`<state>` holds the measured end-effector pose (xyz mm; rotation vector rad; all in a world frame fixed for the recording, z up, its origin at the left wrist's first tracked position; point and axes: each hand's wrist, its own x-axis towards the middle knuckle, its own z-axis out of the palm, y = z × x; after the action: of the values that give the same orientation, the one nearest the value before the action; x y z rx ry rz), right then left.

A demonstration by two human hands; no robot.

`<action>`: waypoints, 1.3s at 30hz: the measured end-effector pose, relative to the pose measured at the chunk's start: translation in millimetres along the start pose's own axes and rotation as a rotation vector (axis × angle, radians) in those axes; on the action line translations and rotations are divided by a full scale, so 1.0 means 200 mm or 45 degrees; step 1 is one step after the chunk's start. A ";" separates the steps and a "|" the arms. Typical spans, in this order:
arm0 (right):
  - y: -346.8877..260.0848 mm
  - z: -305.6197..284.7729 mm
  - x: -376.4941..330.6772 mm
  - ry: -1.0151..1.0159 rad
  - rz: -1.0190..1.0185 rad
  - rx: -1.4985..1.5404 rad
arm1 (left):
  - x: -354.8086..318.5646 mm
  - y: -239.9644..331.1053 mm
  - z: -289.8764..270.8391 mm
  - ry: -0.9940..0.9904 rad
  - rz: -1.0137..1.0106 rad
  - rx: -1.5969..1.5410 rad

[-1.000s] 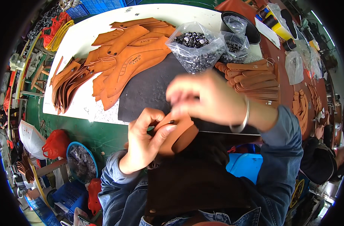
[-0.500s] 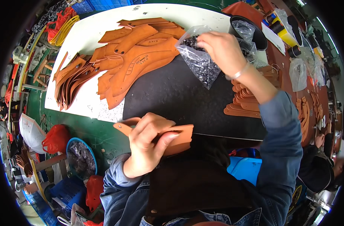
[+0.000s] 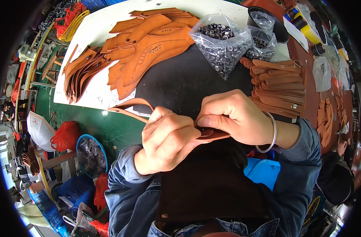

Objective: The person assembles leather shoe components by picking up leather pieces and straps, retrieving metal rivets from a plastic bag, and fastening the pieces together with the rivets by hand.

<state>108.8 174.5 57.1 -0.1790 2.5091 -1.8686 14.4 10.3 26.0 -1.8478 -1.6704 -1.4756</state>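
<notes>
In front of my chest, both hands are closed on one tan leather piece. My left hand [image 3: 166, 140] grips its middle, and a looped strap end of the leather piece [image 3: 129, 104] sticks out past the knuckles. My right hand [image 3: 239, 118] pinches the other end, thumb on top. A small dark round stud [image 3: 204, 129] shows between the two hands, partly covered by fingers. Beyond them stands an open clear plastic bag [image 3: 224, 55] of dark metal studs. Tan leather pieces [image 3: 156, 51] lie heaped at the far left of the table, some with studs.
Leather straps [image 3: 277, 85] are stacked at the right, near a second bag of studs [image 3: 262, 44] and a black bucket [image 3: 281, 29]. A black mat [image 3: 172, 81] covers part of the white table [image 3: 97, 35]. A blue-rimmed basket [image 3: 91, 154] stands low at the left.
My right hand has left the bag of studs and come down to the leather piece. My left hand has shifted slightly right, turning the leather, and a dark stud now shows at it.
</notes>
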 end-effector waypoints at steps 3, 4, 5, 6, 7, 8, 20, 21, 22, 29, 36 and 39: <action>0.00 0.02 -0.01 0.075 -0.155 -0.141 | 0.00 0.02 0.00 0.005 -0.123 -0.029; 0.00 0.03 -0.02 0.103 -0.200 -0.210 | 0.00 0.02 0.00 -0.008 -0.166 -0.064; 0.00 0.03 -0.03 0.130 -0.246 -0.279 | -0.01 0.03 0.00 -0.020 -0.209 -0.098; -0.01 0.04 -0.04 0.130 -0.250 -0.279 | 0.00 0.03 -0.01 -0.020 -0.207 -0.095; -0.03 0.04 -0.05 0.119 -0.263 -0.309 | 0.01 0.03 -0.02 -0.052 -0.302 -0.212; -0.05 0.04 -0.06 0.107 -0.277 -0.338 | 0.01 0.03 -0.03 -0.083 -0.397 -0.328; -0.08 0.12 0.04 0.179 -0.433 -0.735 | 0.02 0.01 -0.13 -0.116 -0.452 -0.232; -0.09 0.12 0.06 0.195 -0.427 -0.746 | 0.05 -0.02 -0.16 -0.128 -0.370 -0.152; -0.11 0.09 0.08 0.220 -0.415 -0.798 | 0.09 -0.07 -0.22 -0.106 -0.250 0.082; -0.11 -0.08 0.08 0.299 -0.363 -0.634 | 0.23 -0.88 -0.89 -0.015 0.206 1.507; -0.05 -0.15 -0.02 0.392 -0.183 -0.621 | -0.22 -1.43 -0.90 -0.134 -0.443 1.511; -0.06 -0.20 -0.09 0.418 -0.059 -0.667 | -0.07 -1.23 -0.74 -0.020 -0.256 1.582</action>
<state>124.1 210.9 79.0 0.0793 3.1973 -1.2948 -266.7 -29.6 -21.3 -0.9809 -2.0526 -0.2083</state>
